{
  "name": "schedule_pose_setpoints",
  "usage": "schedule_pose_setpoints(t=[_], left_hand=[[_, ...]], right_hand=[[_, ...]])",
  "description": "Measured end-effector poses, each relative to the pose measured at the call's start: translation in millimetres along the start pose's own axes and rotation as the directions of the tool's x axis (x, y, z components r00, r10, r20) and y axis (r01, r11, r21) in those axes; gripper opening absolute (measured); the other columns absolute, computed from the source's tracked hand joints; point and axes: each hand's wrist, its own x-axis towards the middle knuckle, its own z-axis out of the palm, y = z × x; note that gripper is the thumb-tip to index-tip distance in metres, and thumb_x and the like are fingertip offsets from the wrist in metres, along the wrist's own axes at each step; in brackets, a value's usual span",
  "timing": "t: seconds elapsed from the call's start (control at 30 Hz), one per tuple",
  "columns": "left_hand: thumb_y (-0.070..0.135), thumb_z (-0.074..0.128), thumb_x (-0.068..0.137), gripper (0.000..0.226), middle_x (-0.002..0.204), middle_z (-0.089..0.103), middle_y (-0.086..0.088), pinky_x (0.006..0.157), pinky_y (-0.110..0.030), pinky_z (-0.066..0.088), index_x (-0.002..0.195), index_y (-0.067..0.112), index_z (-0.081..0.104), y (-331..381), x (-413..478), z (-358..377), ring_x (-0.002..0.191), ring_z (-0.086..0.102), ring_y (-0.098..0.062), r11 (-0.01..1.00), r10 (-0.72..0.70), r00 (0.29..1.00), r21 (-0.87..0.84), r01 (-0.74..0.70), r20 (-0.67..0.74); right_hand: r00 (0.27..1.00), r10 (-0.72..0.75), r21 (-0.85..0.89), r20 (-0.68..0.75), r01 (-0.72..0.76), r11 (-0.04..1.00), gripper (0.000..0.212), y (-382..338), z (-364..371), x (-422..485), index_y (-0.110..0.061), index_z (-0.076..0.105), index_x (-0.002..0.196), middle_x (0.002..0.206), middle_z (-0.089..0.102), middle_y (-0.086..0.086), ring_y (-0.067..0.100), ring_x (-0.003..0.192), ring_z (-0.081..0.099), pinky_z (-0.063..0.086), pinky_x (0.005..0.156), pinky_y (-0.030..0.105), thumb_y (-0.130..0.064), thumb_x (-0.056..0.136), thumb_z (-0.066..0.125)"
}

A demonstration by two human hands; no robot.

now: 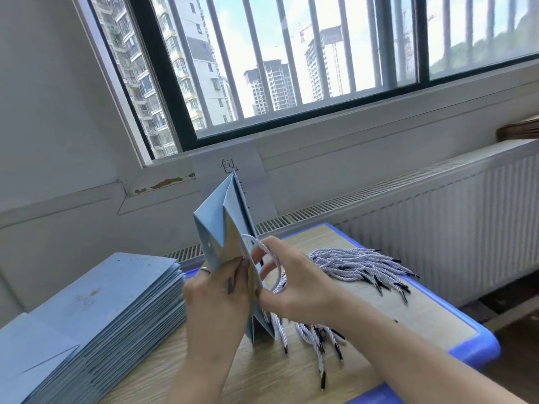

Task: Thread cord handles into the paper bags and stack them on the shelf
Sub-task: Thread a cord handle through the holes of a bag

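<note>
Left hand (pixel 215 298) gripped the one upright bag (pixel 214 225) mid-table; right hand (pixel 303 287) pinched one cord (pixel 269 252) at its edge. Table (pixel 393 313): bare strip along the blue right rim. One stack (pixel 116 301) of flat bags lay left; one cord pile (pixel 358 263), too tangled to count, just right.

A small packing workroom, high in a city building: a barred window (pixel 291 68) facing apartment towers (pixel 271 86), a white radiator (pixel 437 228) below it, flat blue bags (pixel 96 310) stacked left of the left hand (pixel 215 298), loose cords (pixel 358 263) heaped beyond the right hand (pixel 300 287) on the surface (pixel 423 313).
</note>
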Motion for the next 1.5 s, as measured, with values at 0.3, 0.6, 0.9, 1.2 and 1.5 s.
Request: schedule_pose_setpoints(t=[0.3, 0.6, 0.9, 1.2, 1.5], left_hand=[[0.013, 0.067, 0.079, 0.012, 0.051, 0.061, -0.002, 0.053, -0.031, 0.035, 0.073, 0.014, 0.078, -5.6, -7.4, -8.9, 0.043, 0.046, -0.025, 0.999, -0.040, 0.998, 0.014, 0.040, -0.040], [0.010, 0.070, 0.079, 0.009, 0.051, 0.059, -0.001, 0.058, -0.006, 0.030, 0.072, 0.011, 0.077, -3.1, -7.9, -9.5, 0.057, 0.041, -0.019, 0.999, -0.001, 0.994, 0.035, 0.005, -0.106], [0.005, 0.077, 0.079, 0.013, 0.058, 0.059, 0.000, 0.056, -0.015, 0.034, 0.067, 0.011, 0.075, -4.7, -12.1, -8.0, 0.052, 0.044, -0.014, 0.998, -0.067, 0.998, -0.015, 0.067, 0.001], [0.015, 0.074, 0.079, 0.012, 0.064, 0.063, 0.001, 0.058, -0.024, 0.040, 0.069, 0.018, 0.078, -7.1, -13.7, -8.7, 0.060, 0.058, -0.018, 0.985, -0.146, 0.982, -0.078, 0.156, 0.121], [0.025, 0.064, 0.093, 0.015, 0.084, 0.067, 0.012, 0.070, -0.013, 0.044, 0.093, 0.026, 0.079, 2.9, -6.1, -20.0, 0.073, 0.059, -0.004, 0.981, -0.164, 0.985, -0.095, 0.168, 0.047]], right_hand=[[0.999, 0.018, -0.337, -0.043, -0.031, 0.941, 0.047, 0.5, -0.8, -3.5, -0.020, 0.043, 0.070, 0.062, 0.046, -0.005, 0.013, 0.057, 0.043, 0.041, 0.056, 0.029, -0.066, 0.068, 0.053], [0.963, -0.265, -0.691, -0.052, 0.157, 0.706, 0.058, -0.4, 2.2, -8.5, -0.016, 0.032, 0.041, 0.038, 0.019, -0.004, 0.017, 0.039, 0.022, 0.034, 0.044, 0.022, -0.059, 0.077, 0.046], [0.946, -0.316, -0.715, -0.072, 0.172, 0.677, 0.042, -1.0, 8.4, -13.0, -0.017, 0.033, 0.051, 0.041, 0.024, -0.003, 0.025, 0.038, 0.029, 0.029, 0.044, 0.021, -0.036, 0.081, 0.054], [0.967, -0.238, -0.749, -0.088, 0.094, 0.656, 0.036, -5.9, 11.7, -12.9, -0.019, 0.039, 0.052, 0.042, 0.031, -0.006, 0.022, 0.040, 0.026, 0.025, 0.047, 0.021, -0.040, 0.080, 0.045], [0.978, -0.207, -0.668, -0.038, 0.129, 0.733, 0.029, -1.0, 11.2, -10.1, -0.018, 0.039, 0.052, 0.041, 0.036, -0.001, 0.024, 0.038, 0.032, 0.030, 0.042, 0.024, -0.034, 0.075, 0.045]])
